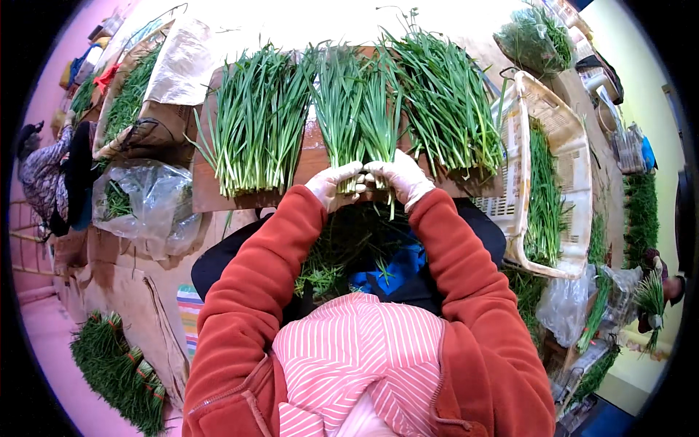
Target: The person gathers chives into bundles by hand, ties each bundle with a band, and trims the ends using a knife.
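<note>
L hand [336, 185] & R hand [400, 179]: grip closed on mid greens [342, 109]. Bundles [120, 375] lower L look tied, prob. done; L pile [262, 120] & R pile [453, 98] on desk [208, 169] loose, tbd.

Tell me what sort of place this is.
Probably an indoor vegetable-packing workspace: chive-like greens lie on a brown board, a plastic crate holds more, and banded bundles are heaped at lower left.

Stalk piles [341, 102] side by side on a board [210, 188], basket [579, 186] right of it, bag [156, 215] left.
</note>
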Demonstrator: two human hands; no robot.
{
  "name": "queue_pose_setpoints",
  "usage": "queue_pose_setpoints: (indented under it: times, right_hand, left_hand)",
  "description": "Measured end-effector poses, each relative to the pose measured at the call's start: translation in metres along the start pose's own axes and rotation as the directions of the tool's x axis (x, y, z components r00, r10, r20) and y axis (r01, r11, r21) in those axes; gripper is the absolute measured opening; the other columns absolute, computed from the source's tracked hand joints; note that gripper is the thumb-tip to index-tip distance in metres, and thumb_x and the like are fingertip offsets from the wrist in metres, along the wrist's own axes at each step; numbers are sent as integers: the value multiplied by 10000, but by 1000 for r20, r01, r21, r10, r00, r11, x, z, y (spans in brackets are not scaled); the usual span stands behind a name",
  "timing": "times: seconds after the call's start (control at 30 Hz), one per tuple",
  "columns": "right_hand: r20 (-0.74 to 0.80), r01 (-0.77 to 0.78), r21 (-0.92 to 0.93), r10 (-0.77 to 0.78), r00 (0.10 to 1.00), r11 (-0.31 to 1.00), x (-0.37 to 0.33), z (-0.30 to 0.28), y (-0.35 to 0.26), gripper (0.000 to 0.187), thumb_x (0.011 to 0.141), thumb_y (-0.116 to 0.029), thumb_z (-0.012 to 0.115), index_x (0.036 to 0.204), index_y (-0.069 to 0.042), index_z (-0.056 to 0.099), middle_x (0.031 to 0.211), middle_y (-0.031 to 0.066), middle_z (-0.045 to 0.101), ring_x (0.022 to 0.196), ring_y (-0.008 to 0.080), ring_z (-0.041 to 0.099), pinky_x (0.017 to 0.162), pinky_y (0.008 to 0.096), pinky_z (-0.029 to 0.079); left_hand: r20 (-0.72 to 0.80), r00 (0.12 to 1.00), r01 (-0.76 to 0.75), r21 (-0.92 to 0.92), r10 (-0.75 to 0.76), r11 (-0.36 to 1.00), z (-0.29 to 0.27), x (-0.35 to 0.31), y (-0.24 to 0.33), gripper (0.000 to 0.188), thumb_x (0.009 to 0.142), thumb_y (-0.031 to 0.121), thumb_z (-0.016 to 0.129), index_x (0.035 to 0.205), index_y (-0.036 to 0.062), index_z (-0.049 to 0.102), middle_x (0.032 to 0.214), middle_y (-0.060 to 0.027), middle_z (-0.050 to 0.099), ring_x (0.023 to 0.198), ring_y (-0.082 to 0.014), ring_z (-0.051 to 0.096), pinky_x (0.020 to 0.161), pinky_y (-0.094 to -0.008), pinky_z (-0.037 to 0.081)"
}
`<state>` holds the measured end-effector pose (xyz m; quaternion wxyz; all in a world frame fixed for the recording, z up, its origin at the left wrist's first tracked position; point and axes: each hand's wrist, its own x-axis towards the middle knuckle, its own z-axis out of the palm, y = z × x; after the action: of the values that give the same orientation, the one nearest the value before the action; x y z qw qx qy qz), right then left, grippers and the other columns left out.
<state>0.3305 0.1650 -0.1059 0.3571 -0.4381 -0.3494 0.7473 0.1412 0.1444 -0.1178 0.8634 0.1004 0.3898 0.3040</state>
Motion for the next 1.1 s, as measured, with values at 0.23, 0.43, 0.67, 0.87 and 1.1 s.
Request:
queue_pose_setpoints:
  times: [0.23,0.43,0.67,0.87,1.1]
  right_hand:
    - [-488,-126,-606,-241,839,786,55,-52,-6,566,723,-108,670,1233,-27,438,1065,161,607,847,273,626,780,349,491]
    - [-447,-220,-805,-319,836,551,23,-31,-41,1006,692,-368,755,1421,10,173,1365,242,390,1281,335,366,1053,362,292]
    - [259,123,-138,-84,962,983,-67,47,-60,806,788,-289,719,1398,-45,253,1174,110,529,1030,193,523,888,333,433]
    - [86,-118,143,106,991,983,-33,82,-54,588,858,-350,626,1296,-19,418,1266,132,519,1088,268,559,884,425,491]
    - [-22,-37,64,39,999,997,-3,119,-75,179,809,-204,676,902,-67,605,721,54,643,574,167,603,559,295,519]
  left_hand:
    - [223,961,-167,3,163,986,10,-67,-3,359,902,188,559,1227,52,492,933,-20,623,679,-112,585,571,-253,476]
    - [342,892,-316,1,297,949,27,-112,1,410,875,177,595,1229,16,466,866,-33,594,646,-106,560,550,-243,444]
    - [275,938,-259,157,210,953,40,-102,-10,289,847,213,618,1079,63,532,782,-5,589,583,-86,546,481,-211,428]
    - [166,982,-161,513,87,843,45,-106,-33,352,839,232,628,1112,67,479,796,-60,592,586,-135,584,467,-256,468]
    - [122,952,-266,787,282,557,25,-147,12,406,857,353,627,1087,39,513,785,-32,579,718,-129,587,596,-269,493]
